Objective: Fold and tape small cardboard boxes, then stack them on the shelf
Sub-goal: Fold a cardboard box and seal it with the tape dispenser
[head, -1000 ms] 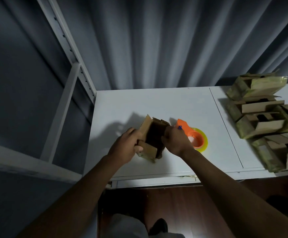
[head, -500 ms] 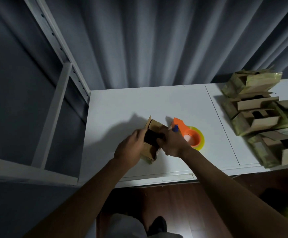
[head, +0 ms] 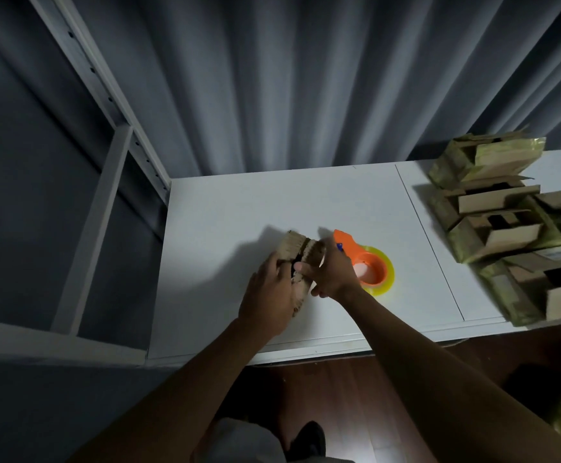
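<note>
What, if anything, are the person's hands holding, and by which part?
Both hands hold the small brown cardboard box: left hand grips its left side, right hand its right flap.

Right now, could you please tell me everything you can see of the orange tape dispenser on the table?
The tape dispenser looks like orange plastic, with a pointed nose aimed away from the person and a small blue part near it. Its round body holds a yellowish translucent tape roll that rings it. It lies flat on the white table, just right of the right hand, whose wrist overlaps its near edge; contact cannot be told.
</note>
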